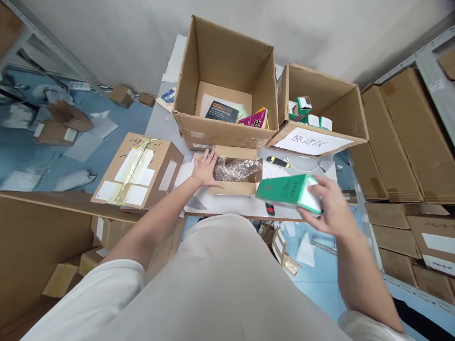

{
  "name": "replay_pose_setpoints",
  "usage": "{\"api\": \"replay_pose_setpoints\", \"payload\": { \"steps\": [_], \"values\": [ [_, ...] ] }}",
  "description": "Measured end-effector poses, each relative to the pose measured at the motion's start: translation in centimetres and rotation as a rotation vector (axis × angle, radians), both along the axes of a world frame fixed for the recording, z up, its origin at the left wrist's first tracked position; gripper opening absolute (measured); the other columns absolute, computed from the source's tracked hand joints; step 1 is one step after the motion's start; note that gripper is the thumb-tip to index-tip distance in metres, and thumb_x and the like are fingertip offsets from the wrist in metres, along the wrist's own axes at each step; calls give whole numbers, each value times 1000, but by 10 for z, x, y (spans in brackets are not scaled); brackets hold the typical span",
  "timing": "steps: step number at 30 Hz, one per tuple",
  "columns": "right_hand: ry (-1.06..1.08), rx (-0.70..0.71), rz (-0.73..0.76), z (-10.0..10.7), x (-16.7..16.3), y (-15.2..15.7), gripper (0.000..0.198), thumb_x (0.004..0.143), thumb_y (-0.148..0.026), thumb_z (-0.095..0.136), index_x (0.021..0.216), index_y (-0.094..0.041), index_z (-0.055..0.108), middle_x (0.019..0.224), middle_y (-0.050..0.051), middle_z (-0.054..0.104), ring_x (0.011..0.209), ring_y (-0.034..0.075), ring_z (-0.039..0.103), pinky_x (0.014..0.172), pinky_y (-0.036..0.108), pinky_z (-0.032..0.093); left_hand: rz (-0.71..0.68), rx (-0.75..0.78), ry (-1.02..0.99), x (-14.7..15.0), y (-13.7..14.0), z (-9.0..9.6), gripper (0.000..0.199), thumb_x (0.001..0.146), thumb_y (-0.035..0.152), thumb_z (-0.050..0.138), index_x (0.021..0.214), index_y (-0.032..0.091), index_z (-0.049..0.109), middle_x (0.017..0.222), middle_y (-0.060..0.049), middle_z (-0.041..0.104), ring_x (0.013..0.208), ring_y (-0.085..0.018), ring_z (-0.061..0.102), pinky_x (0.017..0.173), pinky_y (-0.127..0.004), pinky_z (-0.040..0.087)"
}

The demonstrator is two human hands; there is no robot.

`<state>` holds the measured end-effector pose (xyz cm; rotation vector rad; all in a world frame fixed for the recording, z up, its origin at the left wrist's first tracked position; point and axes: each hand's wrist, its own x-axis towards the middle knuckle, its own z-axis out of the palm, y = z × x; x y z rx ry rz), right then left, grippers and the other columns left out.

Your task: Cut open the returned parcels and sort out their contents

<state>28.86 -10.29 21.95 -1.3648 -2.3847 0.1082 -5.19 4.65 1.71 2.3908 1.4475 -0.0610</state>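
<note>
A small open cardboard box [232, 190] lies on the table in front of me, with clear plastic wrap [237, 169] inside it. My left hand [205, 169] rests at the box's left end, fingers spread. In my right hand [329, 206] is a green box [282, 190] with a white end, gripped by that end and held to the right of the cardboard box. The far end of the green box comes close to the cardboard box's right edge; whether they touch I cannot tell.
A large carton [227, 130] with books and a carton [320, 142] with several green-and-white boxes stand behind. A taped carton [142, 170] sits at left. A yellow-black cutter [277, 162] and a red-black tool [270, 209] lie on the table [199, 201]. Shelved cartons [398, 142] stand right.
</note>
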Motion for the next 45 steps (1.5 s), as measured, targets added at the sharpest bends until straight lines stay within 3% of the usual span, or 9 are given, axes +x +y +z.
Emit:
{"api": "replay_pose_setpoints", "payload": {
  "steps": [6, 9, 13, 19, 27, 30, 36, 42, 45],
  "values": [
    [6, -340, 144, -114, -45, -18, 51, 78, -45, 65, 123, -25, 52, 131, 16, 47, 119, 37, 46, 94, 57, 45, 127, 96, -101, -8, -40, 17, 107, 74, 69, 52, 151, 8, 13, 158, -22, 12, 145, -41, -1, 111, -65, -4],
    [22, -413, 192, -156, -67, -13, 44, 80, -43, 64, 119, -26, 55, 134, 15, 47, 120, 36, 45, 95, 57, 44, -2, 164, -267, -3, -78, 29, 81, 83, 57, 48, 148, 13, 29, 155, -18, 26, 146, -35, 15, 116, -57, 5],
    [77, -431, 203, -186, -80, -5, 45, 81, -37, 64, 123, -26, 52, 134, 15, 46, 125, 35, 43, 97, 58, 44, -322, -4, -371, 31, -117, 33, 94, 72, 57, 66, 147, 15, 30, 146, -17, 42, 136, -30, 39, 112, -42, 29],
    [348, -415, 67, -216, -72, -18, 70, 74, -37, 73, 132, -20, 37, 140, 20, 36, 135, 33, 36, 107, 56, 37, -269, -75, -213, 79, -122, 23, 96, 69, 41, 75, 146, 11, 26, 131, -20, 55, 123, -32, 53, 101, -41, 41],
    [777, -698, -407, -269, -63, -62, 91, 67, -48, 75, 139, -25, 24, 142, 21, 36, 134, 31, 39, 96, 51, 48, -157, -131, -513, 49, -121, 20, 71, 63, 41, 78, 127, 19, 56, 123, -12, 63, 114, -29, 58, 100, -41, 46],
    [823, -770, -367, -267, -55, -60, 96, 64, -49, 77, 139, -23, 25, 141, 21, 39, 131, 30, 44, 99, 48, 46, 79, -253, -808, 33, -128, 16, 75, 60, 46, 80, 126, 19, 56, 125, -11, 62, 114, -27, 59, 92, -39, 52],
    [964, -620, -331, -226, -42, -51, 79, 76, -44, 67, 136, -27, 18, 133, 19, 50, 113, 29, 59, 87, 46, 51, 481, -451, -1240, 21, -141, -9, 93, 58, 60, 77, 133, 13, 48, 129, -18, 59, 116, -28, 59, 91, -40, 54],
    [892, -442, -303, -175, -32, -36, 69, 73, -58, 65, 125, -26, 31, 123, 16, 54, 115, 29, 57, 91, 45, 50, 347, -589, -1223, 11, -137, -5, 89, 62, 55, 77, 137, 17, 48, 125, -15, 63, 112, -28, 63, 95, -45, 52],
    [770, -352, -230, -154, -28, -28, 66, 70, -51, 71, 122, -24, 40, 128, 16, 52, 123, 30, 52, 99, 46, 46, 265, -452, -1039, 0, -131, 6, 79, 69, 52, 73, 135, 16, 51, 129, -13, 61, 114, -28, 61, 99, -45, 50]
  ]
}}
